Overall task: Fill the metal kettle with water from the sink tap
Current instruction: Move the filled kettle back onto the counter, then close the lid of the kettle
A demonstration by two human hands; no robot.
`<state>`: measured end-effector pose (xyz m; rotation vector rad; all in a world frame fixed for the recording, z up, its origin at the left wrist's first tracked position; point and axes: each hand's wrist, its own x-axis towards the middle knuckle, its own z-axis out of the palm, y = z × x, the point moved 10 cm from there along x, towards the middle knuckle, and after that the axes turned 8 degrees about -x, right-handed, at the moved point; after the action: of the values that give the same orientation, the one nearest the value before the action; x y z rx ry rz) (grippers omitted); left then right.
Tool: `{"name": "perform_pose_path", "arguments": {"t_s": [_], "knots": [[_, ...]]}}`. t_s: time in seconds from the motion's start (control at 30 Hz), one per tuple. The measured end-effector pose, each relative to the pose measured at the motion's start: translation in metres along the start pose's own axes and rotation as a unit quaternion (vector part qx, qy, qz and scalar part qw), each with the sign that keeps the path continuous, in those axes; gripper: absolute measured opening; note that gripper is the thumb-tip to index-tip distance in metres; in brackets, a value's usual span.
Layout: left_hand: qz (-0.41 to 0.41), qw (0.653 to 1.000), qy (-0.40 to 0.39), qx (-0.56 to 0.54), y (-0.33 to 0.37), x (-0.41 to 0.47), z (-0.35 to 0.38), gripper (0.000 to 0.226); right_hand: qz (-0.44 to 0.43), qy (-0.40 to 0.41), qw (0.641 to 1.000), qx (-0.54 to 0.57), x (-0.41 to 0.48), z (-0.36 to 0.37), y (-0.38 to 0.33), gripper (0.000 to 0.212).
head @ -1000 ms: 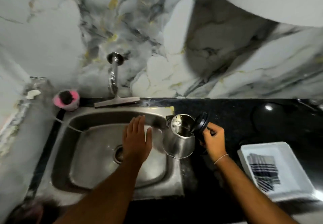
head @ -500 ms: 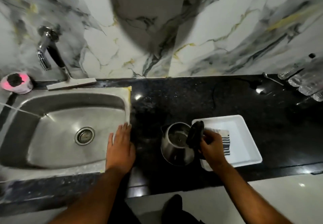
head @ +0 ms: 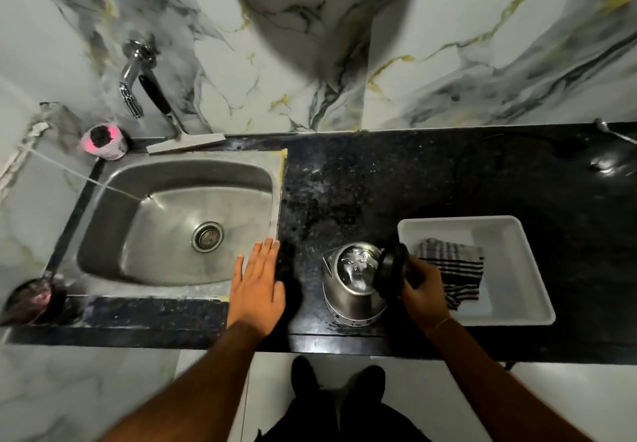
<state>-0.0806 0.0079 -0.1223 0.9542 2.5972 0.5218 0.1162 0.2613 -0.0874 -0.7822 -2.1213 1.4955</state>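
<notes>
One metal kettle [head: 351,279] stands on our table [head: 396,179], lid [head: 391,274] tipped up, beside one white tray [head: 517,303] that holds one striped cloth [head: 455,269]. Our right hand [head: 422,286] has its fingers closed round the kettle's handle; our left hand [head: 256,286] lies flat, fingers spread, at the corner of one steel sink [head: 113,186]. One wall tap [head: 132,79] shows no stream. Water glints inside the kettle, so we judge filling done, only lid-closing left.
</notes>
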Motion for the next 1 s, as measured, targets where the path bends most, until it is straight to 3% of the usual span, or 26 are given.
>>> {"name": "perform_pose_path", "arguments": {"t_s": [0.27, 0.37, 0.5, 0.7, 1.0], "knots": [[-0.004, 1.000, -0.004, 0.023, -0.013, 0.006, -0.013, 0.083, -0.012, -0.045, 0.999, -0.006, 0.006, 0.012, 0.019, 0.015], [0.005, 1.000, -0.002, 0.025, -0.013, 0.008, -0.016, 0.081, -0.020, -0.046, 0.999, -0.002, 0.001, 0.005, 0.023, 0.035], [-0.009, 1.000, 0.007, 0.017, -0.026, 0.010, -0.025, 0.081, -0.020, -0.055, 0.998, 0.009, 0.002, 0.010, 0.022, 0.022], [-0.019, 0.999, -0.021, 0.022, -0.030, 0.008, -0.011, 0.082, 0.000, -0.156, 0.979, -0.128, 0.013, 0.034, 0.021, 0.032], [-0.001, 0.999, -0.002, -0.039, 0.010, 0.030, -0.010, 0.084, 0.100, -0.132, 0.915, -0.368, 0.008, 0.037, 0.002, 0.070]]}}
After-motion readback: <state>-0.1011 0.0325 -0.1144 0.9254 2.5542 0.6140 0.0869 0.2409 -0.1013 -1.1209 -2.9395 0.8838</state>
